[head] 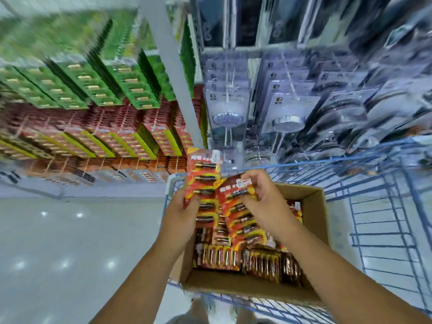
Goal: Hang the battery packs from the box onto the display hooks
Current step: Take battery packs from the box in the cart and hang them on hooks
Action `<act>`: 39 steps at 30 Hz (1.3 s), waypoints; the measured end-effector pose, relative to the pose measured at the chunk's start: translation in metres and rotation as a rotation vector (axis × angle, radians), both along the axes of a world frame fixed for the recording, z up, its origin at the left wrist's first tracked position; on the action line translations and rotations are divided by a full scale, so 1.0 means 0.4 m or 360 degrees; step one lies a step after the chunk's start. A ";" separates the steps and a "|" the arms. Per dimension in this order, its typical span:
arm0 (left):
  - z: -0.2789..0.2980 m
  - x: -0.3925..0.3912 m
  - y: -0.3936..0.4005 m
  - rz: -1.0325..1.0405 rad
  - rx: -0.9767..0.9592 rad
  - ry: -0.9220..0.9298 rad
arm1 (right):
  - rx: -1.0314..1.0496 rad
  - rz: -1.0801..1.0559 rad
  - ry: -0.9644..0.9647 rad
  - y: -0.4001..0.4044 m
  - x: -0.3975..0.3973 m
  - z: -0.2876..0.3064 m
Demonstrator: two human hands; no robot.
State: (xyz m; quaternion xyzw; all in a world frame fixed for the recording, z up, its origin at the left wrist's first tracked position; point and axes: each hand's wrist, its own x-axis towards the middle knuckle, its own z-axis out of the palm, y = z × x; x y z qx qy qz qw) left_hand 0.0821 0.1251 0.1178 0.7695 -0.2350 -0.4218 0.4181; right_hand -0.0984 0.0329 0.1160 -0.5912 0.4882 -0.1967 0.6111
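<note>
- Head view: left hand [184, 208] grips one battery strip [203, 181], right hand [261, 197] pinches another strip [236, 206], both above the box [313, 206]
- Below the hands, many packs [233, 256] left; hanging seems barely underway

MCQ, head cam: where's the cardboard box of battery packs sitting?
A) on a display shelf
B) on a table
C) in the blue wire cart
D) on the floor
C: the cardboard box rests inside the blue wire cart, whose wire rails frame it on all sides, while the left hand and right hand hold battery packs above it.
</note>
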 end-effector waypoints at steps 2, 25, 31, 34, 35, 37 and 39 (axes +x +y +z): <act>0.052 0.023 0.010 0.0092 -0.0053 0.0040 | 0.0006 -0.0022 -0.0091 -0.016 0.041 0.050; 0.445 1.101 0.721 0.0648 -0.0653 0.0013 | -0.0145 0.0254 -0.0286 0.539 1.231 0.479; 0.511 1.321 0.818 0.0719 -0.0763 0.0117 | -0.0079 0.0290 -0.0409 0.606 1.457 0.557; 0.528 1.411 0.810 0.0722 -0.0818 0.0108 | -0.0131 0.0311 -0.0427 0.597 1.543 0.577; 0.531 1.442 0.799 0.0715 -0.0828 0.0105 | -0.0128 0.0303 -0.0433 0.589 1.572 0.582; 0.543 1.502 0.768 0.0673 -0.0855 0.0071 | -0.0099 0.0293 -0.0486 0.563 1.633 0.586; 0.559 1.559 0.729 0.0656 -0.0866 0.0028 | -0.0037 0.0299 -0.0553 0.529 1.695 0.594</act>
